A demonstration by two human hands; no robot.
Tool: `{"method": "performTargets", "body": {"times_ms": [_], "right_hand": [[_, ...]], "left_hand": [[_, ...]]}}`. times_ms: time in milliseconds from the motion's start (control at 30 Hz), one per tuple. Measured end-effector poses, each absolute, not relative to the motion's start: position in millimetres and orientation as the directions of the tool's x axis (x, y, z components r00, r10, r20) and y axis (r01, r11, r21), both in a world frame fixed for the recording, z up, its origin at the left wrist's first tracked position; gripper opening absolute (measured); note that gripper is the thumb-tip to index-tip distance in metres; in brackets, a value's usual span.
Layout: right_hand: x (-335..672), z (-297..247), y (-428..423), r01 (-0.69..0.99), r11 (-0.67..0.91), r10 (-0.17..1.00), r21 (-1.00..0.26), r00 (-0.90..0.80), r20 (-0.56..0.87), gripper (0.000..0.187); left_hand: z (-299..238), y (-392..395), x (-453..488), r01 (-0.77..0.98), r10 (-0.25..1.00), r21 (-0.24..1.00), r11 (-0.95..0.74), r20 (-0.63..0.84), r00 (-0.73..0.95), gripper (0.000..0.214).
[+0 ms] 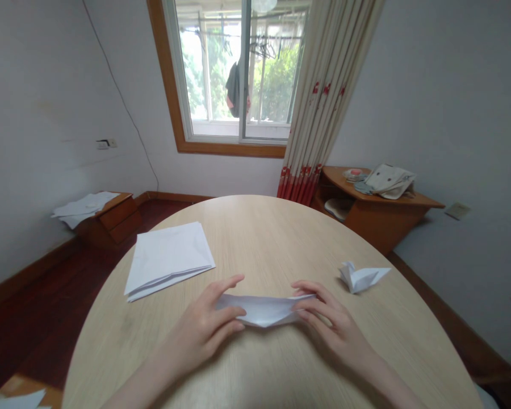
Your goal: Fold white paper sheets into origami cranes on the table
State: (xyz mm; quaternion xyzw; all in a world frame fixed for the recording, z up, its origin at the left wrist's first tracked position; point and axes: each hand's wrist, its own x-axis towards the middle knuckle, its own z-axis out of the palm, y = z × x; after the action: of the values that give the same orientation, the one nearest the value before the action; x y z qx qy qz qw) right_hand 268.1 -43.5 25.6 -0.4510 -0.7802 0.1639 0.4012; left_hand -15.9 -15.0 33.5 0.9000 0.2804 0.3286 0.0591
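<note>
A folded white paper piece [264, 309], long and pointed downward in its middle, lies low over the round wooden table [276, 238]. My left hand [206, 326] pinches its left end between thumb and fingers. My right hand [330, 321] pinches its right end the same way. Both hands rest near the table's near side.
A stack of white paper sheets [168, 258] lies on the table to the left. A finished folded paper figure [361, 276] sits to the right. Beyond the table stand a low wooden cabinet [111, 218] on the left, a corner shelf [375, 210] on the right, a window and a curtain.
</note>
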Motion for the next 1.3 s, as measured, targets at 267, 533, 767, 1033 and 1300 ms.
{"method": "performTargets", "body": {"times_ms": [267,533,767,1033,1300], "right_hand": [[265.2,21.6,-45.9,0.618,0.609,0.772,-0.497,-0.319,0.549,0.025],[260.1,23.1,-47.3,0.640,0.617,0.762,-0.457,-0.342,0.550,0.031],[254.4,23.7,-49.5,0.621,0.641,0.747,-0.451,-0.370,0.553,0.032],[254.5,22.7,-49.7,0.582,0.690,0.705,-0.432,-0.403,0.584,0.050],[256.5,23.3,-50.4,0.580,0.679,0.718,-0.449,-0.398,0.572,0.056]], "left_hand": [[32.6,-19.4,-8.3,0.531,0.533,0.193,-0.825,0.577,0.618,0.028],[32.4,-22.7,-4.2,0.562,0.558,0.187,-0.806,0.556,0.616,0.038],[33.9,-25.7,-2.8,0.470,0.522,0.248,-0.847,0.557,0.646,0.029],[45.3,-29.8,-2.5,0.426,0.558,0.362,-0.829,0.484,0.674,0.057],[43.1,-24.8,-10.9,0.427,0.623,0.470,-0.772,0.431,0.652,0.063]]}}
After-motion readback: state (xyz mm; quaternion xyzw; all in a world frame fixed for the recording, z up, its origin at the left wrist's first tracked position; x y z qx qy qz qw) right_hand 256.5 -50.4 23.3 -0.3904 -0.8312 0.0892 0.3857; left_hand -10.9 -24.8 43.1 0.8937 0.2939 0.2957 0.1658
